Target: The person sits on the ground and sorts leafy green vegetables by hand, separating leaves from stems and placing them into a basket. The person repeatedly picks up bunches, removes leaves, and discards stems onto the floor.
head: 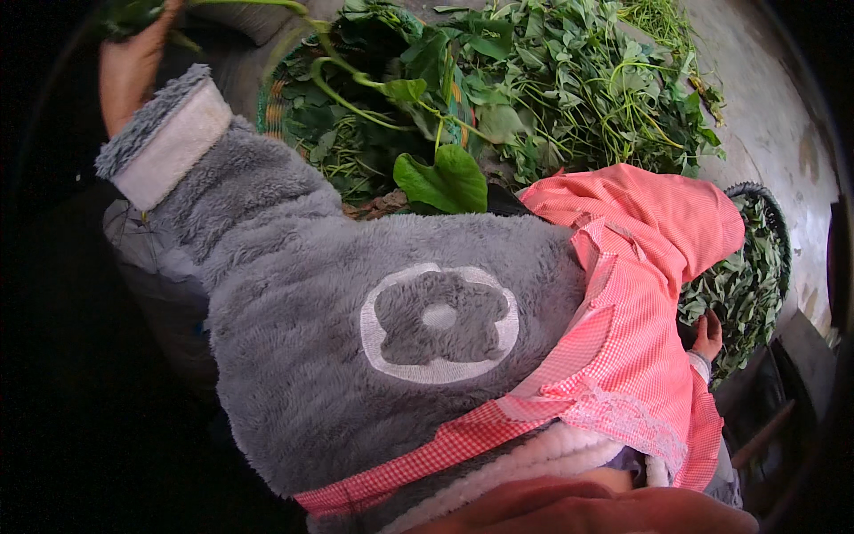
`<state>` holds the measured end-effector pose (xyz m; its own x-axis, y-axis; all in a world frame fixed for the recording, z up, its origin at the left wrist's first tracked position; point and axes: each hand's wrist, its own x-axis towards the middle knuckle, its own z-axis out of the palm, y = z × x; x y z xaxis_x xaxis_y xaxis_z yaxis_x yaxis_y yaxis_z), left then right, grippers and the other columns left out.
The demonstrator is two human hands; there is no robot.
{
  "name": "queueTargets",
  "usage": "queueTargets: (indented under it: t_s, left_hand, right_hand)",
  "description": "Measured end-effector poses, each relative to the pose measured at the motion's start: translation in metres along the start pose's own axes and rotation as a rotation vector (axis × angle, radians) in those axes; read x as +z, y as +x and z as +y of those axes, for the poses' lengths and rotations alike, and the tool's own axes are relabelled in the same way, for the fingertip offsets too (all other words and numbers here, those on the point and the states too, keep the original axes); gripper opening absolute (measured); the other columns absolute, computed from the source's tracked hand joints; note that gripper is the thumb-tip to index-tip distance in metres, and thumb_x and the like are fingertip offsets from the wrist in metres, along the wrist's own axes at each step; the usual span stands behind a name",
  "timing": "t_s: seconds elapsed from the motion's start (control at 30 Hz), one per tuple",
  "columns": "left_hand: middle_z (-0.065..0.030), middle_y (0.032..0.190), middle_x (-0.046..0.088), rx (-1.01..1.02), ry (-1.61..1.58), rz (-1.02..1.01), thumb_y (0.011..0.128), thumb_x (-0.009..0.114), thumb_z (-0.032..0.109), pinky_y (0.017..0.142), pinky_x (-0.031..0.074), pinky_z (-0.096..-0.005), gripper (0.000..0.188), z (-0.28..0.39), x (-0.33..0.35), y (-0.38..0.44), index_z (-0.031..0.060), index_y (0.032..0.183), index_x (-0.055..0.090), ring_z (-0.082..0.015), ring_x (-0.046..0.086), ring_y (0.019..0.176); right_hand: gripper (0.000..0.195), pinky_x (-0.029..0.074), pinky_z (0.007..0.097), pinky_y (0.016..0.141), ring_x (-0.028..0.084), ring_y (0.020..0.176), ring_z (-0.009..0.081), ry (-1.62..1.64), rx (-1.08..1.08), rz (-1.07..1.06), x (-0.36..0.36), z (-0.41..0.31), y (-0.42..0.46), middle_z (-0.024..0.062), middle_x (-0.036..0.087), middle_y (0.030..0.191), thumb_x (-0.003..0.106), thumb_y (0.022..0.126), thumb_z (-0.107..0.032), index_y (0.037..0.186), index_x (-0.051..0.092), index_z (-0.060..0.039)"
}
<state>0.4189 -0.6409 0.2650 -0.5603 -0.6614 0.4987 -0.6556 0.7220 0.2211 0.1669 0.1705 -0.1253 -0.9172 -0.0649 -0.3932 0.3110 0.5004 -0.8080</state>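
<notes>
My left hand (137, 63), blurred at the upper left edge, holds dark green leaves (127, 15). A thick green stem (250, 3) runs rightward from near it. That vine curls down over a woven basket (272, 110) with leaves inside, and a broad heart-shaped leaf (444, 180) hangs near my body. At the far right, my right hand (709, 339) shows only partly past the pink checked cloth. Its fingers are beside the leaves (740, 287) in a dark round basket (779, 220); whether they grip anything is hidden.
A large heap of leafy vines (554, 87) lies on the concrete floor (767, 87) in front of me. Thin green stems (657, 20) lie beyond it. My grey fleece garment (300, 320) and pink checked cloth (640, 213) block much of the view.
</notes>
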Motion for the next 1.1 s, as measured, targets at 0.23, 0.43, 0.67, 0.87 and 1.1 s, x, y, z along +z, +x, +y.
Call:
queueTargets:
  t_s: [0.23,0.43,0.67,0.87,1.1]
  left_hand:
    - [-0.0033,0.08,0.063,-0.137,-0.313,-0.003,0.078,0.071,0.024,0.053,0.039,-0.0237,0.028,0.005,0.003,0.023,0.0032,0.096,0.066,-0.0093,0.055,0.068]
    - [-0.0079,0.09,0.064,-0.074,-0.345,0.17,0.089,0.056,0.023,0.061,0.041,-0.0231,0.026,0.081,0.004,0.019,0.0028,0.104,0.063,-0.009,0.057,0.079]
    - [0.0027,0.059,0.042,0.103,-1.577,-0.655,0.089,0.052,0.024,0.041,0.03,-0.0221,0.019,0.202,0.048,0.057,0.007,0.095,0.057,-0.0082,0.034,0.05]
    - [0.0017,0.061,0.04,-0.02,-2.08,-1.24,0.088,0.054,0.025,0.049,0.032,-0.0229,0.022,0.347,0.154,0.024,0.0035,0.091,0.059,-0.0101,0.036,0.056]
    - [-0.0033,0.068,0.052,-0.447,-2.232,-1.778,0.085,0.054,0.041,0.059,0.04,-0.0319,0.039,0.508,0.219,-0.103,0.0035,0.089,0.061,-0.0195,0.047,0.063]
  right_hand:
    - [0.031,0.047,0.0221,0.068,0.058,0.079,0.0106,0.084,-0.028,0.011,0.005,-0.002,0.0,0.0066,0.061,0.102,0.059,0.083,-0.005,0.113,0.055,0.0]
    - [0.03,0.047,0.0237,0.07,0.059,0.086,0.0125,0.083,-0.056,0.002,0.002,0.012,0.005,0.0066,0.061,0.104,0.058,0.084,-0.005,0.114,0.055,-0.0005]
    - [0.027,0.046,0.0235,0.068,0.057,0.085,0.0127,0.048,-0.092,-0.01,0.013,0.007,-0.007,0.0062,0.06,0.1,0.058,0.084,-0.004,0.111,0.056,0.0003]
    - [0.022,0.045,0.0231,0.066,0.056,0.076,0.0113,0.024,-0.128,0.021,0.01,-0.031,-0.036,0.0049,0.061,0.091,0.057,0.083,-0.004,0.104,0.058,0.0013]
    - [0.031,0.046,0.025,0.073,0.057,0.084,0.011,0.201,-0.393,0.075,-0.009,-0.125,-0.033,0.0062,0.061,0.097,0.06,0.08,-0.006,0.11,0.056,-0.0012]
